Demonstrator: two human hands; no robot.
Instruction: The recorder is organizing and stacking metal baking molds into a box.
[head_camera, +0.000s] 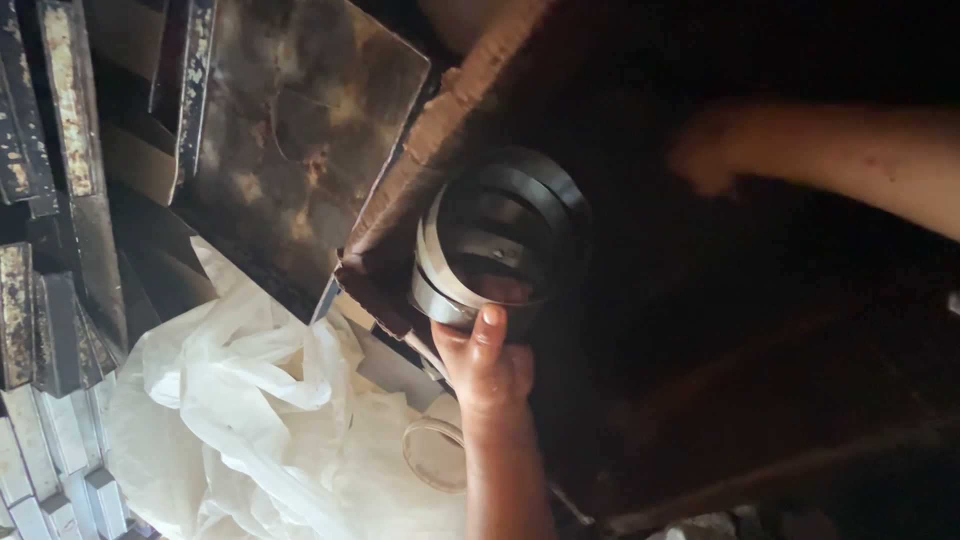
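We saw our left hand (487, 368) with its thumb pressed over the lower rim of a stack of metal rings (497, 240), the other fingers hidden beneath, so the hand was closed on the stack from below. The rings, dark with pale steel edges, sat tilted at the open mouth of a brown cardboard box (430, 140), just inside its torn, fraying edge. Our right hand (705, 150) reached into the dark of the box, blurred; we could not tell whether its fingers were open or closed. We judged that the grip was thin: the stack could slide apart and rings drop, or the weak edge could tear. Below lay crumpled white plastic sheeting (250, 420) and a clear loose ring (432, 452); to the left, rusty metal bars (70, 100). No labels showed.
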